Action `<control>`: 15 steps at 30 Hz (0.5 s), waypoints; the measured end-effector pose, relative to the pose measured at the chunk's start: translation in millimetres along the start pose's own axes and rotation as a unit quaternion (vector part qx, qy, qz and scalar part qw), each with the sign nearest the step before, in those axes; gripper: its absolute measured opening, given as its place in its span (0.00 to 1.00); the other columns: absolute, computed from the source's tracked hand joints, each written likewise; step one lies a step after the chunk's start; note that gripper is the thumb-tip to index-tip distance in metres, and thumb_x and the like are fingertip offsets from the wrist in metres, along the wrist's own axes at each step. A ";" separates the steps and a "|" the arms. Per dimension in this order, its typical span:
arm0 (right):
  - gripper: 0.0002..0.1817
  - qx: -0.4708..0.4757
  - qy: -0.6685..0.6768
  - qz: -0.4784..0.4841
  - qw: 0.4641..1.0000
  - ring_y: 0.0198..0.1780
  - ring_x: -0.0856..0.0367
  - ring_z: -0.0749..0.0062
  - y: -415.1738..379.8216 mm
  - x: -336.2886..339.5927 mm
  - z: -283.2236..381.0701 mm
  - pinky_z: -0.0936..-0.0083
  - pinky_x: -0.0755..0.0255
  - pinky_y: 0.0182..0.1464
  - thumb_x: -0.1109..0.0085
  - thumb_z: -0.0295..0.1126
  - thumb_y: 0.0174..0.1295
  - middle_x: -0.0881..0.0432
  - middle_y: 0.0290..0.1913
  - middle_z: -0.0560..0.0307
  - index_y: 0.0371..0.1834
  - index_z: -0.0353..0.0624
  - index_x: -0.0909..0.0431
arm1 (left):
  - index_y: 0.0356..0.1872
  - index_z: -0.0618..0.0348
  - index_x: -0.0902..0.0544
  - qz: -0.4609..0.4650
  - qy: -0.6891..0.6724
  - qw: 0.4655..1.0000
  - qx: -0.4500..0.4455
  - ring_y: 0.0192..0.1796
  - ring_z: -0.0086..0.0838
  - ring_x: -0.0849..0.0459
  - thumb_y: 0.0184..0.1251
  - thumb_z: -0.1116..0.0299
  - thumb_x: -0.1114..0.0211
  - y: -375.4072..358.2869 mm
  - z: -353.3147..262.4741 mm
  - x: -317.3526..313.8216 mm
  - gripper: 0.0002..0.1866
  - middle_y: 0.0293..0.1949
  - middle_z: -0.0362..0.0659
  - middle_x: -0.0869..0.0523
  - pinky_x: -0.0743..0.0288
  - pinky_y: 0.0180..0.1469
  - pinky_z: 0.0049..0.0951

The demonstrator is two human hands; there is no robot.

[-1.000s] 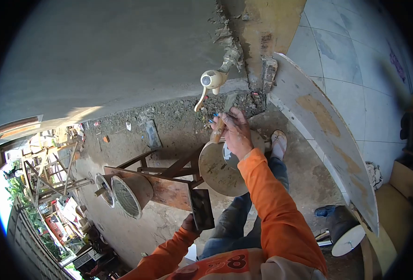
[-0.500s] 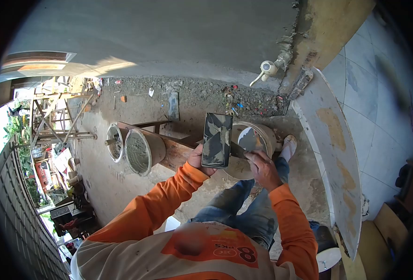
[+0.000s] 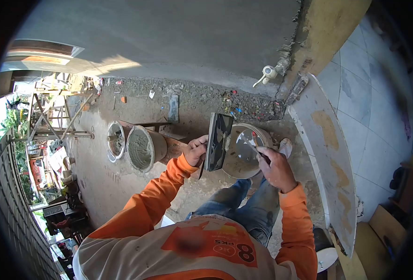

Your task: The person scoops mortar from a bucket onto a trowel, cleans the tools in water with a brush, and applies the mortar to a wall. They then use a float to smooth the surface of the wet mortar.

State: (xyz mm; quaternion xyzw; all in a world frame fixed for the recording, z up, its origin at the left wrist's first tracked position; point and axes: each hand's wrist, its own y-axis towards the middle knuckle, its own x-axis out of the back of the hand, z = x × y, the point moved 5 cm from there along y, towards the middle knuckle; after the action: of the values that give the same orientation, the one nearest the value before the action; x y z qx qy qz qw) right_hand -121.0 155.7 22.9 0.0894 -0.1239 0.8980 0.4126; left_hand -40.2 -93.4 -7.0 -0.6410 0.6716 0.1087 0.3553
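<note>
My left hand (image 3: 196,150) is closed around the back of a plastering float (image 3: 219,142), a dark rectangular board with grey mortar smears, tilted partly edge-on. A narrow trowel (image 3: 250,143) is gripped in my right hand (image 3: 276,169). Its thin blade points up and left, over a round bucket (image 3: 234,169) and apart from the float. Inside that bucket a pale, shiny patch shows. To the left, a second bucket (image 3: 158,147) holds wet grey mortar.
Another small bucket (image 3: 115,157) with a handled tool inside stands at the left. Ahead rises a grey plastered wall (image 3: 169,37) with a tap (image 3: 268,73). A curved board (image 3: 328,158) leans at the right. Wooden scaffolding (image 3: 59,114) stands far left.
The float has turned from facing me to nearly edge-on. My right hand has drawn the trowel away from the float, to the right, over the bucket.
</note>
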 end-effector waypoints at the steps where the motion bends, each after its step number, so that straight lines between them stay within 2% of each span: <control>1: 0.15 0.043 -0.043 -0.021 0.998 0.36 0.19 0.51 6.0 1.4 11.8 0.64 0.26 0.41 0.47 0.23 0.59 0.19 0.40 0.42 0.49 0.35 0.24 | 0.60 0.68 0.29 -0.006 0.048 0.999 0.016 0.50 0.25 0.18 0.66 0.59 0.39 -2.6 1.5 -0.2 0.27 0.50 0.43 0.18 0.26 0.55 0.26; 2: 0.14 0.085 -0.084 -0.042 0.992 0.37 0.20 0.45 10.9 1.8 20.9 0.61 0.27 0.43 0.46 0.22 0.57 0.20 0.39 0.40 0.48 0.35 0.23 | 0.60 0.68 0.29 -0.006 0.047 0.999 0.019 0.50 0.25 0.18 0.66 0.59 0.39 -4.2 3.2 -1.0 0.27 0.50 0.43 0.18 0.26 0.55 0.26; 5: 0.14 0.105 -0.145 -0.018 0.984 0.37 0.20 0.45 20.8 -7.7 24.9 0.58 0.27 0.44 0.45 0.24 0.57 0.19 0.35 0.40 0.48 0.36 0.22 | 0.60 0.66 0.29 -0.024 0.087 0.995 0.042 0.47 0.21 0.19 0.68 0.62 0.41 -7.6 8.5 1.1 0.24 0.47 0.40 0.18 0.26 0.51 0.22; 6: 0.14 0.103 -0.143 -0.020 0.984 0.37 0.20 0.45 18.3 -12.0 21.1 0.58 0.27 0.44 0.45 0.24 0.57 0.19 0.35 0.40 0.48 0.36 0.22 | 0.60 0.65 0.28 -0.038 0.095 0.994 0.037 0.45 0.20 0.19 0.69 0.63 0.42 -6.6 9.3 3.9 0.23 0.46 0.39 0.17 0.26 0.49 0.21; 8: 0.15 0.077 -0.083 0.057 0.992 0.36 0.21 0.43 10.1 -33.2 3.4 0.59 0.27 0.44 0.46 0.26 0.58 0.19 0.32 0.39 0.48 0.36 0.22 | 0.60 0.64 0.28 -0.052 0.103 0.993 0.037 0.44 0.18 0.20 0.69 0.65 0.43 -6.2 13.7 11.5 0.21 0.44 0.37 0.17 0.26 0.48 0.20; 9: 0.16 0.075 -0.051 0.080 0.993 0.34 0.18 0.52 5.4 -41.2 -5.2 0.67 0.25 0.39 0.47 0.26 0.59 0.18 0.36 0.42 0.50 0.36 0.23 | 0.59 0.64 0.27 -0.074 0.144 0.986 0.030 0.43 0.17 0.20 0.69 0.66 0.44 -7.3 16.7 18.9 0.20 0.44 0.36 0.17 0.27 0.46 0.20; 10: 0.16 0.071 -0.050 0.076 0.993 0.34 0.18 0.52 2.7 -39.9 -3.7 0.67 0.25 0.39 0.47 0.26 0.59 0.18 0.36 0.42 0.50 0.36 0.23 | 0.58 0.64 0.26 -0.094 0.184 0.978 0.022 0.42 0.16 0.20 0.69 0.66 0.45 -4.8 18.1 24.8 0.19 0.43 0.35 0.17 0.27 0.44 0.19; 11: 0.15 -0.054 0.043 0.167 0.984 0.33 0.18 0.60 -1.5 -47.4 -13.1 0.71 0.25 0.37 0.48 0.27 0.61 0.17 0.36 0.45 0.50 0.35 0.23 | 0.58 0.64 0.26 -0.091 0.185 0.978 0.026 0.42 0.16 0.20 0.69 0.66 0.45 -2.8 22.0 27.7 0.19 0.43 0.35 0.17 0.27 0.44 0.19; 12: 0.15 -0.179 0.138 0.249 0.942 0.31 0.18 0.68 -10.0 -53.3 -19.3 0.75 0.24 0.35 0.49 0.27 0.62 0.17 0.35 0.49 0.50 0.35 0.23 | 0.58 0.64 0.26 -0.123 0.233 0.965 0.003 0.41 0.16 0.21 0.69 0.67 0.45 -4.3 22.5 32.0 0.19 0.43 0.35 0.17 0.27 0.44 0.20; 13: 0.15 -0.246 0.194 0.332 0.890 0.34 0.20 0.78 -14.7 -48.4 -20.0 0.80 0.25 0.34 0.49 0.29 0.66 0.18 0.38 0.53 0.53 0.35 0.25 | 0.57 0.64 0.25 -0.148 0.280 0.948 -0.018 0.41 0.16 0.21 0.69 0.67 0.45 -3.6 25.0 36.2 0.18 0.43 0.35 0.17 0.27 0.43 0.20; 14: 0.15 -0.251 0.203 0.315 0.893 0.34 0.20 0.78 -17.7 -45.3 -41.3 0.80 0.25 0.34 0.49 0.29 0.66 0.18 0.38 0.53 0.53 0.35 0.25 | 0.56 0.65 0.24 -0.192 0.257 0.947 -0.026 0.41 0.18 0.20 0.69 0.68 0.45 -2.7 31.2 47.1 0.17 0.43 0.36 0.17 0.26 0.45 0.22; 15: 0.17 -0.214 0.356 0.315 0.853 0.36 0.19 0.76 -23.3 -49.9 -65.8 0.80 0.24 0.35 0.48 0.30 0.66 0.19 0.41 0.52 0.56 0.35 0.27 | 0.55 0.64 0.24 -0.212 0.206 0.955 -0.007 0.42 0.20 0.19 0.68 0.68 0.44 -5.5 36.4 57.6 0.17 0.43 0.37 0.17 0.25 0.46 0.23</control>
State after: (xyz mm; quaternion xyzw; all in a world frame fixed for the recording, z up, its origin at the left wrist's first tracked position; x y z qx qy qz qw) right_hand -75.0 153.9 -49.5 -0.3712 -0.1794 0.9014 0.1324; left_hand -18.5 -117.6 -67.2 -0.7799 0.5778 -0.0989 0.2192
